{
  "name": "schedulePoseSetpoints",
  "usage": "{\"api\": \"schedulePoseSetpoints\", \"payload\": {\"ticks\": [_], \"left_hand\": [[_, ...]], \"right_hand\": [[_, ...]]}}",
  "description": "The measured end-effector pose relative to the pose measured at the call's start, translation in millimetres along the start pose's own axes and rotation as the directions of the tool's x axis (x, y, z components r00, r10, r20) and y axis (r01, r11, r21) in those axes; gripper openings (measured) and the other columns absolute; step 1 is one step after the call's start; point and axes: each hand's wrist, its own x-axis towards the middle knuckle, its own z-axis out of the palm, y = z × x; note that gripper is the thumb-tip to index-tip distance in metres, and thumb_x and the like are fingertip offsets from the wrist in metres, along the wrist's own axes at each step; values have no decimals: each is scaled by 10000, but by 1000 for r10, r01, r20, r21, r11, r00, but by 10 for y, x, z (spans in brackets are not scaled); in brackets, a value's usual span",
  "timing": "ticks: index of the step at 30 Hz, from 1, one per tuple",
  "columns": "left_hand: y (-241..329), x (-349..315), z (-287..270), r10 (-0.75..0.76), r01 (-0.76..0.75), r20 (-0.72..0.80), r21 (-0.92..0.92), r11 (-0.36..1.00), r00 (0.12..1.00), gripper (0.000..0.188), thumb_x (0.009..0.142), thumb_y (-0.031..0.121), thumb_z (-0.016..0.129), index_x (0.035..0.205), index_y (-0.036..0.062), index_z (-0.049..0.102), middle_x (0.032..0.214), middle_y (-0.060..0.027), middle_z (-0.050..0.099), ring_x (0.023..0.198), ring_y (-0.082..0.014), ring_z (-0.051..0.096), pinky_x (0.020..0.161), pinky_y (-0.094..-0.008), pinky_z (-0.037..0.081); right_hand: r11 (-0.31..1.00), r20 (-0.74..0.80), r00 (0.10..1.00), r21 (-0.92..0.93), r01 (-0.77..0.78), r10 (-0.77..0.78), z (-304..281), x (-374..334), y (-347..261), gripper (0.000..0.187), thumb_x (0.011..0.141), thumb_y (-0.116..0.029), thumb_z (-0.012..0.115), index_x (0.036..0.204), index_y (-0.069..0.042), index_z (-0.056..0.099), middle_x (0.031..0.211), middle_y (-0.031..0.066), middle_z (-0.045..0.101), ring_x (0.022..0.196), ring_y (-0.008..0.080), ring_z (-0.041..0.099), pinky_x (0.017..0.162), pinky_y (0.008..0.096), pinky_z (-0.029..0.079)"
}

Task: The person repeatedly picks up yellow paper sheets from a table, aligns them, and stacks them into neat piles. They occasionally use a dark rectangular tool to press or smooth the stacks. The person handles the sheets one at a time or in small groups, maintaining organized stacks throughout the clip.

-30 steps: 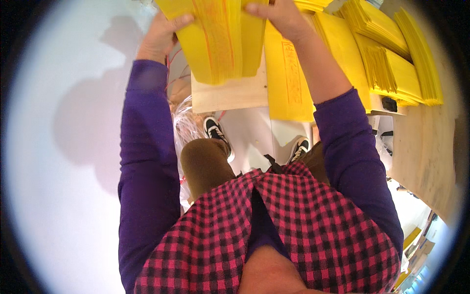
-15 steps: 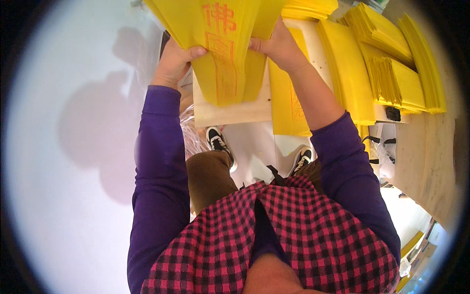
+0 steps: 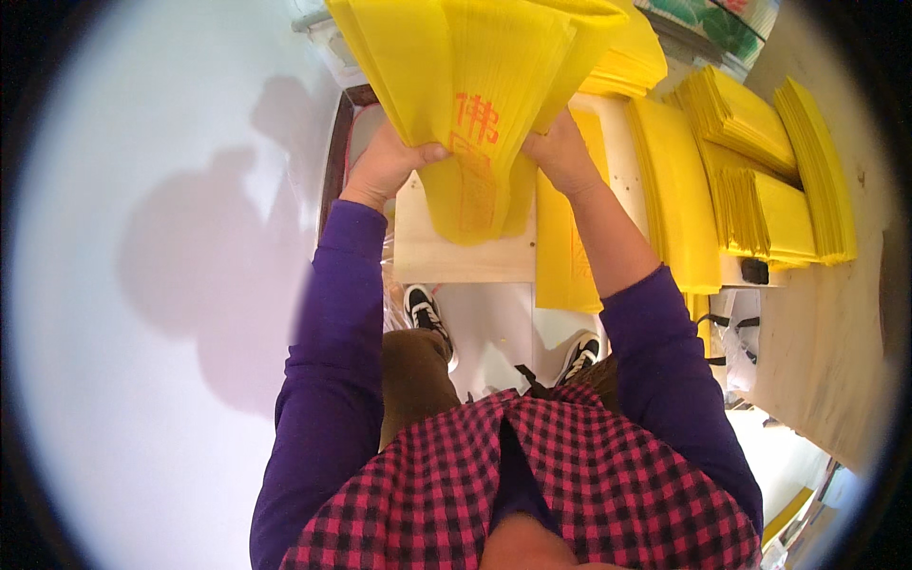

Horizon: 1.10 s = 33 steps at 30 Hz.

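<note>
Between my two hands is a thick stack of yellow paper sheets (image 3: 475, 57) with red printing down its middle. It stands over the wooden table (image 3: 456, 266), bowed and fanned out toward the top, narrower at its lower end. My left hand (image 3: 394, 163) grips its left side with the thumb on the near face. On the right side, my right hand (image 3: 562, 157) grips it the same way, thumb in front. The other fingers of both hands are hidden behind the stack.
A flat yellow stack (image 3: 567, 247) lies just right of the held one. Farther right are a long yellow stack (image 3: 674, 190), folded yellow bundles (image 3: 784, 218) and a narrow stack (image 3: 819, 171). A small black object (image 3: 754, 272) sits by the bundles. A white wall (image 3: 171, 380) stands at left.
The view has shifted, so the table sits lower in the picture. Held in both hands, the yellow stack now bows more, its top fanned wider and its red printing partly folded in.
</note>
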Motion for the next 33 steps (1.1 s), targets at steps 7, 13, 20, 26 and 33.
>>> {"api": "schedulePoseSetpoints", "payload": {"ticks": [7, 13, 20, 26, 33], "left_hand": [[646, -3, 273, 145, -140, -89, 60, 988, 985, 541, 784, 294, 719, 1209, 28, 515, 1068, -54, 612, 957, -152, 582, 838, -284, 466], [1378, -9, 356, -153, 168, -200, 60, 984, 968, 499, 838, 326, 657, 1207, 21, 519, 1132, -82, 604, 1018, -166, 586, 877, -296, 471], [920, -367, 403, -433, 435, -249, -51, 899, 866, 597, 796, 442, 678, 1192, 20, 532, 1066, -85, 632, 933, -148, 616, 767, -261, 501], [214, -652, 288, -652, 584, -226, -303, 753, 724, 583, 800, 465, 661, 1200, 59, 540, 1085, -77, 629, 947, -166, 608, 782, -311, 486], [-165, -777, 121, -718, 691, -270, -203, 694, 641, 573, 823, 522, 598, 1185, 80, 551, 1011, -58, 633, 852, -145, 593, 710, -316, 446]], "right_hand": [[998, -112, 991, 1, 68, -68, 148, 67, -466, 703, 773, -307, 724, 1299, -7, 368, 1192, 84, 546, 1080, 197, 532, 911, 306, 433], [981, -126, 985, -136, -137, 120, 104, 247, -877, 604, 853, -391, 569, 1279, 16, 435, 1151, 147, 576, 1026, 244, 557, 901, 359, 440], [801, 88, 844, 276, -530, 529, 302, -62, -598, 494, 902, -422, 520, 1190, -21, 545, 1117, 108, 624, 969, 178, 624, 832, 314, 506], [610, 186, 693, 356, -708, 697, 330, -340, 148, 487, 904, -422, 521, 1199, -35, 546, 1086, 102, 640, 924, 180, 643, 777, 305, 528], [568, 70, 610, 292, -769, 790, 379, -524, 416, 556, 913, -487, 466, 1236, -37, 513, 1125, 110, 618, 956, 185, 625, 795, 307, 515]]}}
